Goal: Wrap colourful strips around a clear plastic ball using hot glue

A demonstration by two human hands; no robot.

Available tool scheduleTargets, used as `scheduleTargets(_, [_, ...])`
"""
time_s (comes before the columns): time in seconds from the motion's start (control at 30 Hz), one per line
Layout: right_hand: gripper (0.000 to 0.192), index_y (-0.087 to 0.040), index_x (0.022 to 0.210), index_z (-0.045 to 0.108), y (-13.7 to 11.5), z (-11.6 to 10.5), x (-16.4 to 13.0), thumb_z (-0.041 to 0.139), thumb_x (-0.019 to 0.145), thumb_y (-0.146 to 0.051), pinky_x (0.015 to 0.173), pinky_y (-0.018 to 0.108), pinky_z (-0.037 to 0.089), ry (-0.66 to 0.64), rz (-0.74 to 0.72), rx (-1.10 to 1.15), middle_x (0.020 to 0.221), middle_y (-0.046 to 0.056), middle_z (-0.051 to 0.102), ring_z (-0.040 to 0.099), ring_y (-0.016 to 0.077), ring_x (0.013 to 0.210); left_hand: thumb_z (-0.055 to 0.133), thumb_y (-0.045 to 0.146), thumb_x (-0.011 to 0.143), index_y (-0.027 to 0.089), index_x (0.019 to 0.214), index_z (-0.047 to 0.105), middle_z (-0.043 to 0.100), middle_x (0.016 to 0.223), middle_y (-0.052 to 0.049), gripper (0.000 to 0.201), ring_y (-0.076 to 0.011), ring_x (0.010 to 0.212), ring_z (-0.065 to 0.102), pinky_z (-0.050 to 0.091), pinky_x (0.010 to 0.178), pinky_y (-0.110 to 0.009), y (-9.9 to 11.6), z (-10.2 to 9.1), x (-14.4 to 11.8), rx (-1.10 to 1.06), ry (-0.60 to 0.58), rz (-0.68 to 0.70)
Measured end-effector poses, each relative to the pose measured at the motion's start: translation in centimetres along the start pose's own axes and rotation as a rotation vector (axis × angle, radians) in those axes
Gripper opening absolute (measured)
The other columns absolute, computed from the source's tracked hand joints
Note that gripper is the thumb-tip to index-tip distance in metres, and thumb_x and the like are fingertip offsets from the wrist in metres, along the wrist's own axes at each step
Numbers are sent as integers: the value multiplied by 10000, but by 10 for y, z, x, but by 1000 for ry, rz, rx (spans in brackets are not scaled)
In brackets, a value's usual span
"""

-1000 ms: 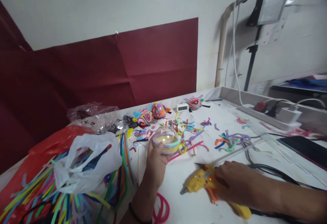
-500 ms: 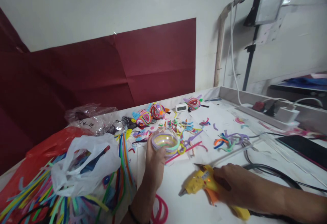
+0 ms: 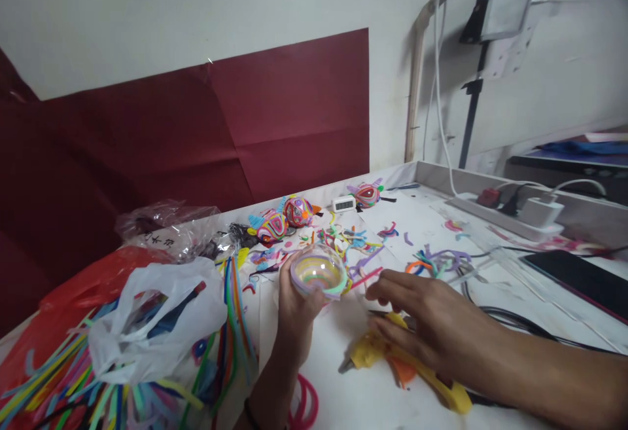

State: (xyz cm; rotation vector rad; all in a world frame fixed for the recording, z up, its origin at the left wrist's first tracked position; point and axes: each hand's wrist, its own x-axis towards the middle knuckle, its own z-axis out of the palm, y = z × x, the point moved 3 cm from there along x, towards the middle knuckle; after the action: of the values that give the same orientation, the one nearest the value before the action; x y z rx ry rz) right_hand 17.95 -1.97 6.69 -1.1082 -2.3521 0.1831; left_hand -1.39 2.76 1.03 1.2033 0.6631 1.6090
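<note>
My left hand [image 3: 297, 312] grips a clear plastic half-sphere bowl [image 3: 318, 269], lined with coiled bands of yellow, green and lilac pipe cleaner; its hollow side faces me. To the right, my right hand [image 3: 417, 309] is raised with fingers apart and holds nothing that I can see. Just below it, a yellow hot glue gun [image 3: 367, 350] with an orange trigger lies on the white table, its nozzle pointing left. A dark pointed tool, partly hidden, shows beside the gun under my fingers. A pink pipe cleaner [image 3: 366, 278] lies behind the bowl.
Pipe cleaner scraps litter the table behind the bowl. Finished colourful fish [image 3: 271, 226] and a small digital timer [image 3: 343, 204] stand along the back. Bags and pipe cleaner bundles [image 3: 118, 391] fill the left; a phone [image 3: 579, 283], cables and a power strip [image 3: 505, 216] occupy the right.
My right hand has let go of the glue gun and risen slightly toward the bowl, its fingers spreading. My left hand keeps the bowl in nearly the same place.
</note>
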Motion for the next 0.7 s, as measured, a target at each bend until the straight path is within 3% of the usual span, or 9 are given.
scheduleTargets(0.17, [130,-157,923,616,-20,-2,17,521,920,-246,607,276,440,87,-88,5,813,56,627,605,174,683,774,378,715,258,1420,317,522,1373,-138,849,-295,1197,561,477,973,-410,5,6,-2,16,-32,52])
scheduleTargets(0.37, [168,-155,845,622,-28,6,27,478,929,-177,608,267,430,114,-109,13,749,39,627,603,162,656,772,370,722,254,1410,358,458,1444,-139,811,-292,1272,502,431,1036,-405,6,8,-3,36,-52,89])
scheduleTargets(0.53, [171,-159,810,611,-28,5,27,476,914,-149,574,251,395,137,-123,3,708,23,612,573,144,607,770,416,712,251,1433,338,489,1407,-145,857,-323,1308,464,394,1071,-443,7,9,-5,21,-41,46])
scheduleTargets(0.7, [161,-160,807,606,-30,2,26,483,908,-140,571,232,384,152,-124,16,706,19,610,560,128,595,687,388,773,289,1473,284,434,1468,-130,814,-323,1258,512,467,993,-442,10,13,-8,-59,-43,-53])
